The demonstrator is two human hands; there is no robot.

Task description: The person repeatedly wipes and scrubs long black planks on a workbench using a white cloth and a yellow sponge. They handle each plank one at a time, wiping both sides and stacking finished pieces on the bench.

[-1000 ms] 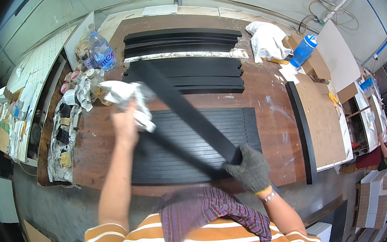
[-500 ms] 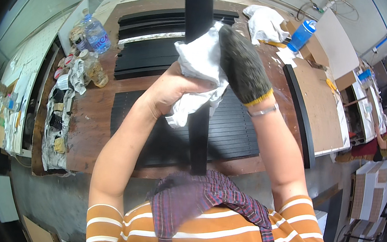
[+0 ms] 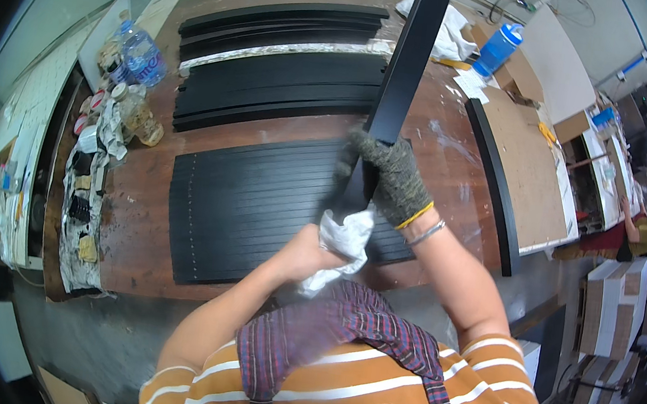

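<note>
A long black bar (image 3: pixel 412 59) slants up and away from my body toward the top of the view. My right hand (image 3: pixel 393 170), in a dark knitted glove with a yellow cuff edge, is wrapped round its middle. Closer to my chest, my bare left hand (image 3: pixel 312 255) clasps a bunched white cloth (image 3: pixel 346 237) at the bar's near end. The cloth hides that end, so I cannot tell how far it wraps round. Below the bar, a flat panel of black slats (image 3: pixel 251 201) set side by side lies on the brown table (image 3: pixel 135 219).
More black slats (image 3: pixel 282 76) are stacked at the back. One black strip (image 3: pixel 495 187) lies along the right edge. Bottles (image 3: pixel 141 54) and a jar (image 3: pixel 142 119) stand left. A blue bottle (image 3: pixel 498 50) and white cloth (image 3: pixel 450 36) sit back right. A person (image 3: pixel 635 232) works far right.
My left hand and the cloth have slid down the bar toward my chest. My right hand has come lower and now grips the bar, which leans further right.
</note>
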